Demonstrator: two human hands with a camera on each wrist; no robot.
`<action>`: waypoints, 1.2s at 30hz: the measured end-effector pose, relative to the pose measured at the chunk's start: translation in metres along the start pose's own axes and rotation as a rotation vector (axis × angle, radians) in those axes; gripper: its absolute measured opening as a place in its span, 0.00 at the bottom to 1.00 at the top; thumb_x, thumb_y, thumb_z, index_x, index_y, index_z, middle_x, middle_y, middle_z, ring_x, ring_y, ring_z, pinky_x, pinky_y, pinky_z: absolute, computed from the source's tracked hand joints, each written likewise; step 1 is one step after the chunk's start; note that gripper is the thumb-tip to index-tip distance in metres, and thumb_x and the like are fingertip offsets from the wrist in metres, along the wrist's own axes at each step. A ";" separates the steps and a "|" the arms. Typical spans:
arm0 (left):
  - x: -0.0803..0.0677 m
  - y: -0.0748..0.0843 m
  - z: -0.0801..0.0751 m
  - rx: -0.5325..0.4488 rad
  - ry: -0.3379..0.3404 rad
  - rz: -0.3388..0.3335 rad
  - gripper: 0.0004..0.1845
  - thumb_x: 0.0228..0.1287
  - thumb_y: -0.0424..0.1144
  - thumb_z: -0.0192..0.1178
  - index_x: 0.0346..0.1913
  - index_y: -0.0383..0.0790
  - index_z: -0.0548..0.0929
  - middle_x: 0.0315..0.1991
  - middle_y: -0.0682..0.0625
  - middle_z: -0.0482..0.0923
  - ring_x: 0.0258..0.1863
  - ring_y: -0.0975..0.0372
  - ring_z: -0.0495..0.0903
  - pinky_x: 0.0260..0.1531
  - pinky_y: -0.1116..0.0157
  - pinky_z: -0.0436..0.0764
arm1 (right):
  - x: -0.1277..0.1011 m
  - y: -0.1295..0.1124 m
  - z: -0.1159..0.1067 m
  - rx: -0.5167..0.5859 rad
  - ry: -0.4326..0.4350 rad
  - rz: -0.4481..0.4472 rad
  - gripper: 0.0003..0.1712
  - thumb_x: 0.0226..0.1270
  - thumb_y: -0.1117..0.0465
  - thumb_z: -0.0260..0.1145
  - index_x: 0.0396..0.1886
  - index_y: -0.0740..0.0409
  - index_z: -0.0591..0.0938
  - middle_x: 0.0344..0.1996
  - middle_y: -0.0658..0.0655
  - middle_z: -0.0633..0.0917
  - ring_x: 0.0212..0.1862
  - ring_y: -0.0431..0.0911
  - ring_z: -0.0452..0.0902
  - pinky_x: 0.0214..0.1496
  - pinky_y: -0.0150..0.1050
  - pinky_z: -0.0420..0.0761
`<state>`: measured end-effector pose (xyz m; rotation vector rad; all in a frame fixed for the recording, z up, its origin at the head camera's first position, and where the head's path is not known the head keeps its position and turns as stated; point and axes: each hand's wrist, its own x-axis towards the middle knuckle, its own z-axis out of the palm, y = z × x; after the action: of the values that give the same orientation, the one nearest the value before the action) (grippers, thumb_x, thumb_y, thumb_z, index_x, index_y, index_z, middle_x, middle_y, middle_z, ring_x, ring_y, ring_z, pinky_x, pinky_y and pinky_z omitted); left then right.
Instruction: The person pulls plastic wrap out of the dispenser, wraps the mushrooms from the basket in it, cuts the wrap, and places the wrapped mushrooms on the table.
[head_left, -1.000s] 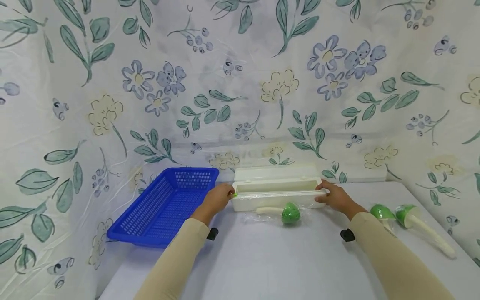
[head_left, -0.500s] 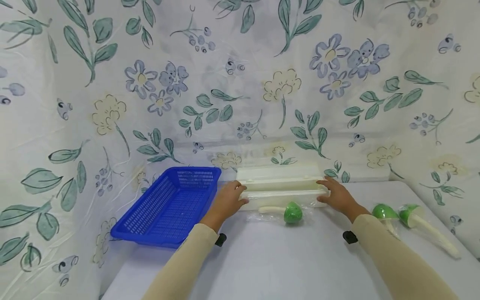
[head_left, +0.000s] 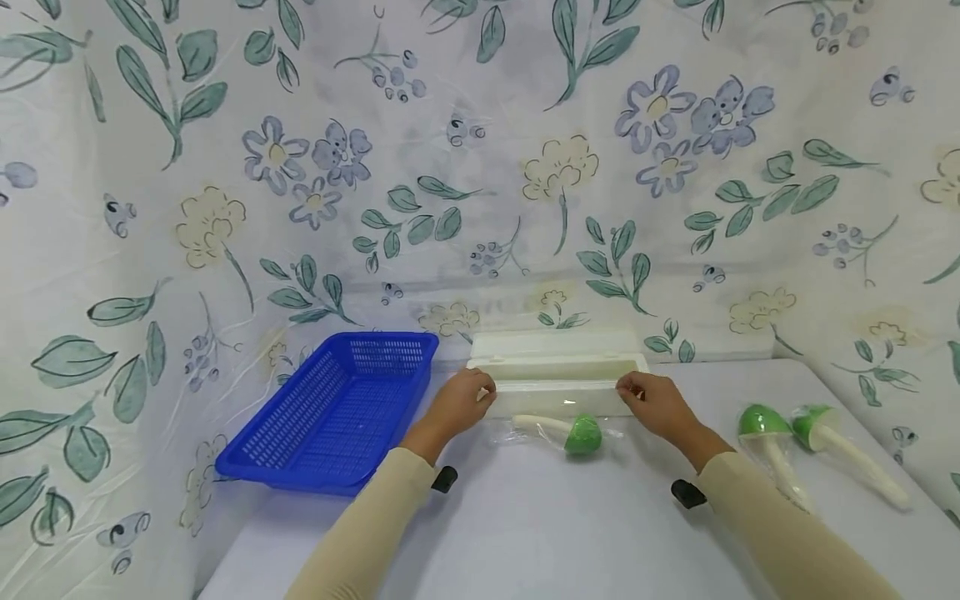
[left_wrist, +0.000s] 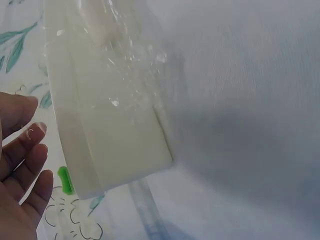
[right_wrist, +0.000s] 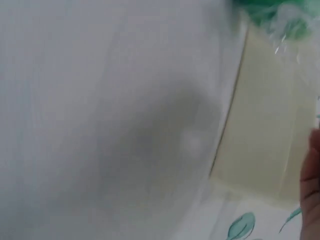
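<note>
**Both hands at the ends of the cream box**

Nearest, at 6 o'clock, bare white table (head_left: 570, 533) lies open between the sleeves. Beyond it, a wrapped green-headed mushroom (head_left: 581, 433) lies just before the long cream box (head_left: 558, 387). The left hand (head_left: 459, 402) sits at the box's 9 o'clock end, fingers relaxed and apart from it in the wrist view; the right hand (head_left: 654, 404) sits at 3 o'clock, grip untellable. A blue basket (head_left: 337, 408) flanks left, two mushrooms (head_left: 795, 433) right.
</note>
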<state>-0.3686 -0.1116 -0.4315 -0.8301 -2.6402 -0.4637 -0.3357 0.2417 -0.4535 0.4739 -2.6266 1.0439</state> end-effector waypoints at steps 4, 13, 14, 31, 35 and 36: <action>0.000 0.004 0.000 -0.026 -0.033 -0.062 0.02 0.65 0.33 0.62 0.38 0.40 0.83 0.34 0.51 0.82 0.35 0.60 0.79 0.40 0.60 0.79 | -0.006 -0.011 0.008 0.228 -0.101 0.086 0.13 0.77 0.63 0.52 0.49 0.64 0.80 0.36 0.58 0.81 0.39 0.48 0.76 0.40 0.43 0.76; -0.004 0.003 -0.003 -0.049 -0.040 -0.072 0.02 0.67 0.33 0.60 0.39 0.41 0.82 0.29 0.54 0.80 0.27 0.63 0.76 0.32 0.63 0.78 | -0.017 -0.022 0.030 0.427 -0.360 0.079 0.27 0.74 0.54 0.59 0.63 0.69 0.71 0.56 0.65 0.72 0.57 0.58 0.69 0.57 0.51 0.73; -0.004 0.003 -0.003 -0.051 -0.044 -0.071 0.02 0.67 0.33 0.60 0.39 0.41 0.82 0.29 0.54 0.80 0.27 0.63 0.76 0.32 0.63 0.78 | -0.019 -0.022 0.032 0.401 -0.367 0.057 0.30 0.70 0.53 0.64 0.64 0.67 0.71 0.56 0.63 0.72 0.57 0.57 0.69 0.57 0.52 0.73; -0.018 0.003 -0.009 -0.048 -0.133 -0.078 0.04 0.66 0.33 0.59 0.34 0.44 0.82 0.30 0.55 0.81 0.32 0.63 0.79 0.35 0.63 0.79 | -0.034 -0.054 0.051 -0.348 -0.503 -0.070 0.74 0.42 0.29 0.74 0.78 0.58 0.46 0.74 0.61 0.57 0.71 0.58 0.57 0.66 0.53 0.64; -0.024 0.009 -0.008 -0.072 -0.225 -0.015 0.05 0.63 0.32 0.61 0.31 0.46 0.80 0.28 0.57 0.78 0.32 0.63 0.77 0.36 0.63 0.78 | -0.032 -0.056 0.055 -0.396 -0.466 -0.076 0.66 0.59 0.26 0.59 0.76 0.68 0.43 0.75 0.67 0.50 0.69 0.64 0.57 0.64 0.57 0.65; -0.025 0.012 -0.007 -0.077 -0.250 0.016 0.05 0.62 0.32 0.61 0.31 0.46 0.80 0.28 0.57 0.78 0.32 0.63 0.77 0.37 0.62 0.78 | -0.031 -0.056 0.055 -0.412 -0.452 -0.088 0.63 0.63 0.27 0.55 0.76 0.70 0.42 0.75 0.67 0.48 0.69 0.65 0.56 0.63 0.57 0.66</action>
<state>-0.3403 -0.1175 -0.4332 -0.9900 -2.8556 -0.4886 -0.2929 0.1709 -0.4696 0.7899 -3.0639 0.3741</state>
